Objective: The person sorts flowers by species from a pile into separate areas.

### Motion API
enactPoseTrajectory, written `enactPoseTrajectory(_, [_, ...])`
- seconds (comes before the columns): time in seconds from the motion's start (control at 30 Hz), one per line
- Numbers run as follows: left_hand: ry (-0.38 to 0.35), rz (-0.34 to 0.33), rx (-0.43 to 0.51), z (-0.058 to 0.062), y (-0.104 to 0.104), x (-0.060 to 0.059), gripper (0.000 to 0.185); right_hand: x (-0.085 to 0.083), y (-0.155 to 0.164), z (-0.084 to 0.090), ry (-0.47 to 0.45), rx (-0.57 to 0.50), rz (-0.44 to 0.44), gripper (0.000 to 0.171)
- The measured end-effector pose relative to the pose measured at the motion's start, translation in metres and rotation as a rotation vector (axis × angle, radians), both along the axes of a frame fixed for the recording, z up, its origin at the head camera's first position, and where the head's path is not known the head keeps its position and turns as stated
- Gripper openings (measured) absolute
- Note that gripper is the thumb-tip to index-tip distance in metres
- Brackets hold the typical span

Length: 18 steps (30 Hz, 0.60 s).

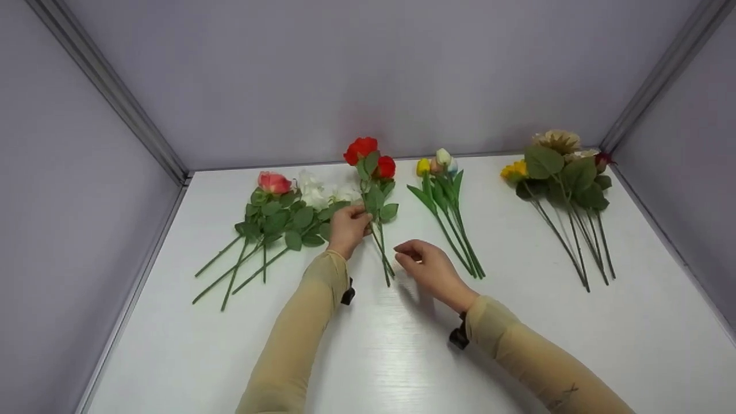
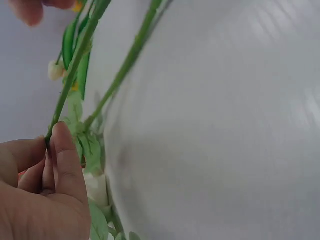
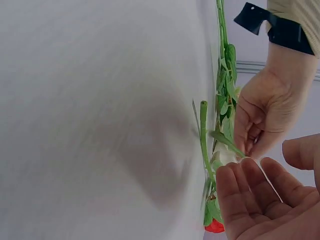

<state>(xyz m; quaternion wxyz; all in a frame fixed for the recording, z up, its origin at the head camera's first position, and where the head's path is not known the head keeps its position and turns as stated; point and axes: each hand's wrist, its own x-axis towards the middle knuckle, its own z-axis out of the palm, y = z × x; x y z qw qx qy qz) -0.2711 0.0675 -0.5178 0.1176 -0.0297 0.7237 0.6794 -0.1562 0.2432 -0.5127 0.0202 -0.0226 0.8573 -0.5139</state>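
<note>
My left hand (image 1: 348, 229) pinches the green stem (image 2: 75, 67) of a red rose (image 1: 361, 150) between thumb and fingers, just below its leaves. A second red rose (image 1: 386, 167) lies beside it, and the two stems cross near their lower ends. In the left wrist view, the pinched stem is raised above the other one. To the right of the stem ends is my right hand (image 1: 431, 270), its fingers loosely bent and holding nothing. In the right wrist view, its fingertips (image 3: 250, 167) overlap the tip of a stem.
Pink (image 1: 275, 183) and white roses (image 1: 313, 192) lie at the left of the white table (image 1: 379, 345). Several tulips (image 1: 443, 158) lie right of the red roses. A bunch with a yellow flower (image 1: 514, 171) and a beige flower (image 1: 556, 141) lies far right. Grey panels surround the table.
</note>
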Motion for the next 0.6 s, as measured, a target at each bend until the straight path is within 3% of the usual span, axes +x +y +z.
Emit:
enactPoseTrajectory(0.13, [0.039,-0.027,-0.187,-0.010,-0.003,-0.003,0.035,0.001,0.004,-0.001,0.010,-0.010,-0.004,0.024])
enactPoseTrajectory(0.33, [0.156,-0.086,-0.456,-0.019,0.002,-0.005,0.014,0.003,0.004,-0.002,-0.008,-0.008,-0.012,0.024])
enactPoseTrajectory(0.5, [0.252,-0.131,-0.574,-0.022,0.005,-0.006,0.024,0.004,0.004,-0.003,-0.001,-0.017,-0.001,0.023])
enactPoseTrajectory(0.6, [0.236,-0.147,-0.562,-0.020,0.005,-0.004,0.013,0.005,0.005,-0.004,0.001,-0.026,0.007,0.023])
